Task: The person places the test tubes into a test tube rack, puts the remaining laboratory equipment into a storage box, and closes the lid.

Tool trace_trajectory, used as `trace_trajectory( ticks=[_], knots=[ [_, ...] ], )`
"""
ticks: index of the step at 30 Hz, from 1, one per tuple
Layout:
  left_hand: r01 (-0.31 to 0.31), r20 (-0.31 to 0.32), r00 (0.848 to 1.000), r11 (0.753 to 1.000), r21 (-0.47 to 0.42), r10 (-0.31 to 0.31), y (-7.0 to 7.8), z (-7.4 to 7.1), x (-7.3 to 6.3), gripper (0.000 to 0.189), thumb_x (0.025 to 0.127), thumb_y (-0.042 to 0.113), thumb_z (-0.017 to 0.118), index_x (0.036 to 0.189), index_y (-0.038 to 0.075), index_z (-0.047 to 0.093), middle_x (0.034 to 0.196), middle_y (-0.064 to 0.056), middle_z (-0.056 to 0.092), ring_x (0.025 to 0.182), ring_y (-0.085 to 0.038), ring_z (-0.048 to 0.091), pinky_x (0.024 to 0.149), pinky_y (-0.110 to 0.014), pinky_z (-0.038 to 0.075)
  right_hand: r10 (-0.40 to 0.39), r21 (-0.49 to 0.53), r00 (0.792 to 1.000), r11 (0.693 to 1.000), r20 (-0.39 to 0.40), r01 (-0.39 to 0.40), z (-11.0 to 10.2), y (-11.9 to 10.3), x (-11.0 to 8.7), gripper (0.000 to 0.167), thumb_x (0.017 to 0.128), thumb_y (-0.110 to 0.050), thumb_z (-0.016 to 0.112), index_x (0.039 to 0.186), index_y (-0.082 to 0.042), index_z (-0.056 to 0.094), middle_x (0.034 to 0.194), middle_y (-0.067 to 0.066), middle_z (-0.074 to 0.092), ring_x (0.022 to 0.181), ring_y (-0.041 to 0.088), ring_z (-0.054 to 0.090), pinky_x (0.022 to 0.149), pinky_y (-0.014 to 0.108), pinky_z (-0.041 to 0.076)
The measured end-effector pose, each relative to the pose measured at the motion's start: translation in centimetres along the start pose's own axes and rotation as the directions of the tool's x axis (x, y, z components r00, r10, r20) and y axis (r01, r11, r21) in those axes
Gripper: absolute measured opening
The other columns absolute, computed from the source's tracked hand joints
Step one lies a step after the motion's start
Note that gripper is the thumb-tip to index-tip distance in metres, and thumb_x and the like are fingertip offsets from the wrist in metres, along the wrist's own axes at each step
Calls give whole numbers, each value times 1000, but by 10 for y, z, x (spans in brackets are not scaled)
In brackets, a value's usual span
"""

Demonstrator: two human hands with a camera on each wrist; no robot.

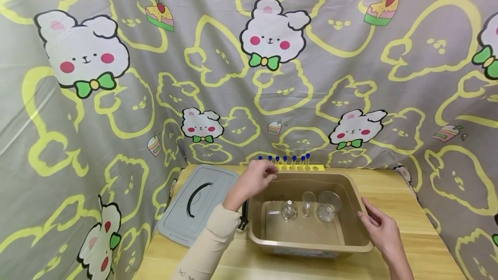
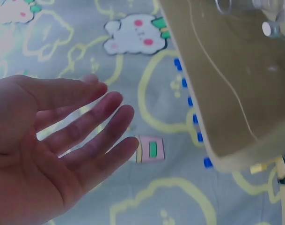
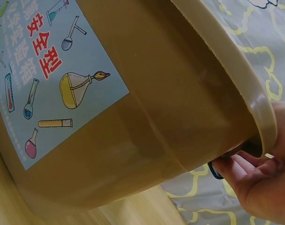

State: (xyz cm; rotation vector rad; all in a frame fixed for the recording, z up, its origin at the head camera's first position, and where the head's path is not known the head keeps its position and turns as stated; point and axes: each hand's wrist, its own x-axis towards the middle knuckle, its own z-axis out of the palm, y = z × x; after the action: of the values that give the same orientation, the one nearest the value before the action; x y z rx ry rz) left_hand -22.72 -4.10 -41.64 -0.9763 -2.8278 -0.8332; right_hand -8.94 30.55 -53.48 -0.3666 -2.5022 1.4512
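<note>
A brown plastic storage box (image 1: 311, 247) stands open on the table. My right hand (image 1: 381, 228) holds its right side, fingers tucked up under the rim by a black clip (image 3: 216, 170), as the right wrist view shows. My left hand (image 1: 258, 178) is over the box's back left corner; its fingers are loosely bent, with nothing in them in the left wrist view (image 2: 81, 136). Inside the box are a small glass lamp with a white top (image 1: 289, 211), a glass beaker (image 1: 308, 204) and more round clear glassware (image 1: 328, 211).
Left of the box lies its grey lid (image 1: 177, 217) with a black handle (image 1: 190, 200). A yellow rack (image 1: 319, 167) with several blue-capped tubes (image 1: 293, 160) stands behind the box. A printed curtain (image 1: 272, 94) encloses the wooden table (image 1: 416, 224) at the back and sides.
</note>
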Motion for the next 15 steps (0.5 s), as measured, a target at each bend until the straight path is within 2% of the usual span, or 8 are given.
trace_trajectory(
  ticks=[4, 8, 11, 15],
  knots=[
    [19, -62, 998, 998, -62, -23, -13, -8, -15, 9, 95, 5, 72, 104, 6, 76, 101, -5, 74, 93, -19, 70, 85, -34, 59, 8, 4, 1000, 1000, 4, -8, 1, 0, -1, 53, 100, -23, 69, 144, 2, 54, 133, 25, 55, 87, -27, 49, 74, -1, 42],
    [39, -150, 987, 996, -79, -51, -28, -18, -30, 10, 94, 3, 73, 103, 5, 76, 101, -8, 75, 93, -22, 71, 86, -44, 59, 12, -3, 1000, 1000, 1, -12, 2, -2, -1, 54, 100, -25, 69, 145, 0, 54, 133, 24, 55, 87, -27, 49, 75, -1, 42],
    [90, -199, 974, 992, -91, -106, -39, -25, -41, 11, 93, 4, 74, 104, 6, 76, 101, -7, 75, 93, -22, 71, 87, -46, 59, 10, -7, 1000, 1000, 0, -10, 2, -2, 0, 54, 100, -26, 68, 145, 0, 54, 133, 24, 55, 87, -27, 49, 75, -1, 42],
    [161, -209, 960, 978, -135, -187, -51, -30, -55, 13, 95, 7, 73, 107, 8, 77, 103, -4, 75, 95, -20, 70, 90, -47, 58, 11, 2, 1000, 1000, 1, -11, 2, -2, -1, 54, 100, -27, 68, 145, 0, 53, 133, 24, 55, 88, -27, 48, 75, 0, 43]
  ],
)
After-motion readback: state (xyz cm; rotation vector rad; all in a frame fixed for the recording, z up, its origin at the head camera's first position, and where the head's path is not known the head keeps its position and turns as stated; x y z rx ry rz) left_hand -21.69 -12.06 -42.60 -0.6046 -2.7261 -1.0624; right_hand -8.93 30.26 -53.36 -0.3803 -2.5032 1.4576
